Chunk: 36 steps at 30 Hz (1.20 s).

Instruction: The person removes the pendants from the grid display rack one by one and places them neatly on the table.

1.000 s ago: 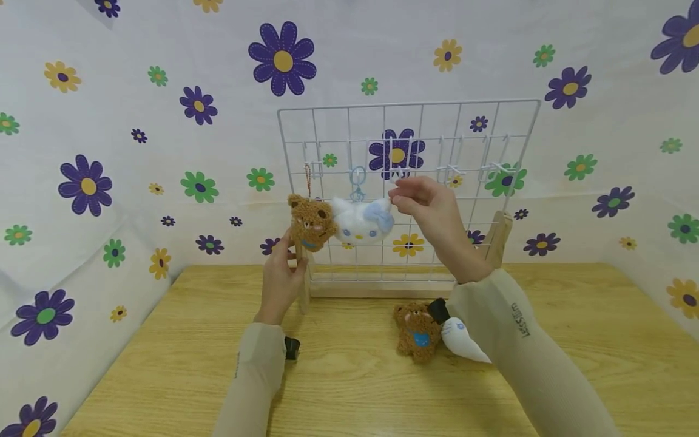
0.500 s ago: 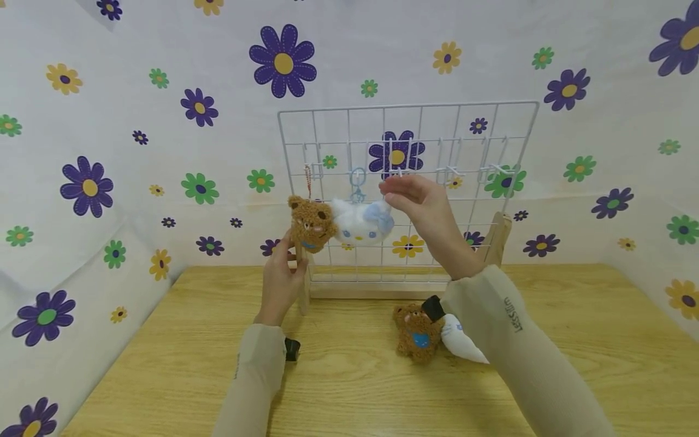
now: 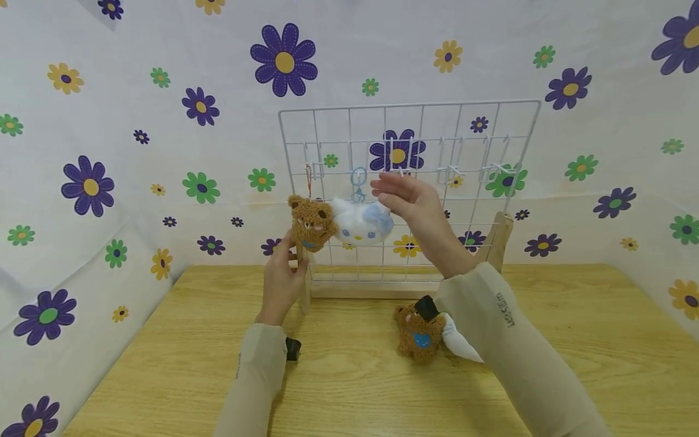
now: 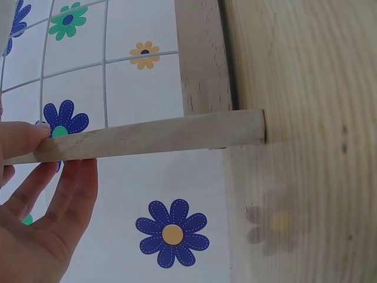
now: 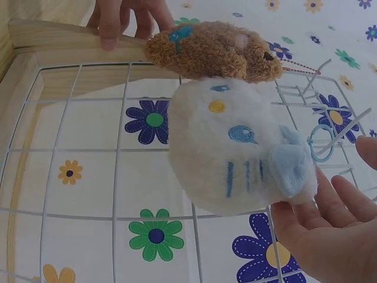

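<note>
My left hand grips the wooden side post of the grid stand, its thumb and fingers on opposite sides. Above it a brown plush bear hangs by a red bead chain. Beside the bear hangs a white plush cat head with a light blue bow, on a blue ring over a hook. My right hand is at the cat's right side, fingers extended and holding nothing. In the right wrist view its fingertips are by the bow; whether they touch it is hard to tell.
Several white hooks are fixed on the wire grid. On the wooden table lie a second brown bear and a white plush, partly hidden by my right sleeve. Flower-patterned cloth hangs behind.
My right hand has shifted a little left, toward the white cat head's ring and bow, and its fingers look straighter. The left hand and the hanging plushes stay nearly as they were.
</note>
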Each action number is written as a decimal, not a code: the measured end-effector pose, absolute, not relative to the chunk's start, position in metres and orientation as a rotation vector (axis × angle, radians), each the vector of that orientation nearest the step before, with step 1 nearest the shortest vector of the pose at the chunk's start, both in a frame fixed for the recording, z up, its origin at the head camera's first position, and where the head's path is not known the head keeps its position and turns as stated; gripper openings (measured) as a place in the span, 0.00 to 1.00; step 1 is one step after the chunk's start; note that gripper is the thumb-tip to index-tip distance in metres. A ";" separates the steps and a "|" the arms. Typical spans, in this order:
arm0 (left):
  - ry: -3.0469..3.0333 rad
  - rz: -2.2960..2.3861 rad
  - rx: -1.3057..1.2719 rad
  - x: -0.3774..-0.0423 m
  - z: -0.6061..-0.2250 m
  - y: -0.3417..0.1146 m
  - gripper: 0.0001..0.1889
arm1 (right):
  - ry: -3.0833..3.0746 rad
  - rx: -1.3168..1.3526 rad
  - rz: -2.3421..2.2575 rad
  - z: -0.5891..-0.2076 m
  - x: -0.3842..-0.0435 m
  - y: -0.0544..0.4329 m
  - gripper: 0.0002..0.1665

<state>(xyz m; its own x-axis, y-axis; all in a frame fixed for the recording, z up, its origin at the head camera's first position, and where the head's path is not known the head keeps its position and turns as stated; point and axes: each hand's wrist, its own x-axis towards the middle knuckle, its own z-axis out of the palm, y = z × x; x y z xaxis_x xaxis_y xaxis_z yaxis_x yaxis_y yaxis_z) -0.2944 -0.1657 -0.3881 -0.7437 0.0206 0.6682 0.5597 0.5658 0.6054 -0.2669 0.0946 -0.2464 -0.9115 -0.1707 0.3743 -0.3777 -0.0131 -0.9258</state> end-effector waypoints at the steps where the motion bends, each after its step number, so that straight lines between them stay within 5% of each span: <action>1: -2.183 -1.135 -0.464 -0.295 -0.388 -0.166 0.35 | -2.088 0.593 2.059 -0.246 -0.267 0.093 0.27; 19: -2.186 -1.120 -0.462 -0.295 -0.385 -0.165 0.24 | -2.096 0.520 2.098 -0.244 -0.276 0.074 0.28; 36: -2.205 -1.132 -0.449 -0.294 -0.385 -0.166 0.22 | -2.022 0.216 2.076 -0.235 -0.284 0.053 0.14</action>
